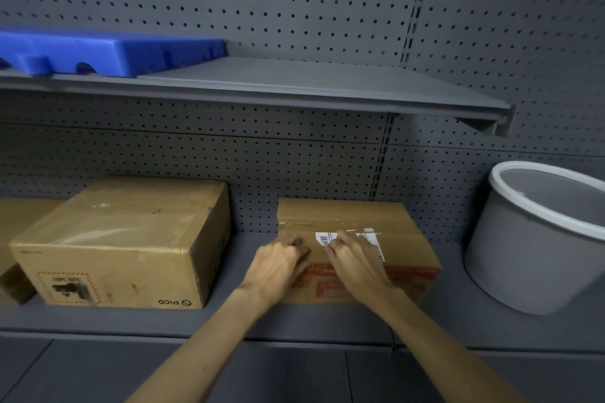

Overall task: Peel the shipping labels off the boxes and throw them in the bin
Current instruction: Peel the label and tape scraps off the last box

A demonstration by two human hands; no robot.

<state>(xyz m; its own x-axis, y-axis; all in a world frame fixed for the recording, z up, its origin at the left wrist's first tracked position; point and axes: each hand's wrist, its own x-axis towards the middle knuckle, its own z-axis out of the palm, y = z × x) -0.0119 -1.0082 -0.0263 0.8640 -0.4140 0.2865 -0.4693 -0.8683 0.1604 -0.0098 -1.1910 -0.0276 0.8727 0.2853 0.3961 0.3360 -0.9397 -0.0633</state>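
A small cardboard box (347,216) with red print on its front stands on the lower shelf, centre right. A white shipping label (324,238) with barcodes lies on its top, partly hidden by my right hand (355,258), whose curled fingers rest on the label. My left hand (281,260) sits on the box's front left corner with fingers curled over the top edge. A grey bin (540,239) with a white rim stands to the right of the box.
A larger taped cardboard box (124,242) stands to the left, with another box (13,232) at the far left edge. A blue plastic tray (108,51) lies on the upper shelf (294,88). Grey pegboard backs the shelving.
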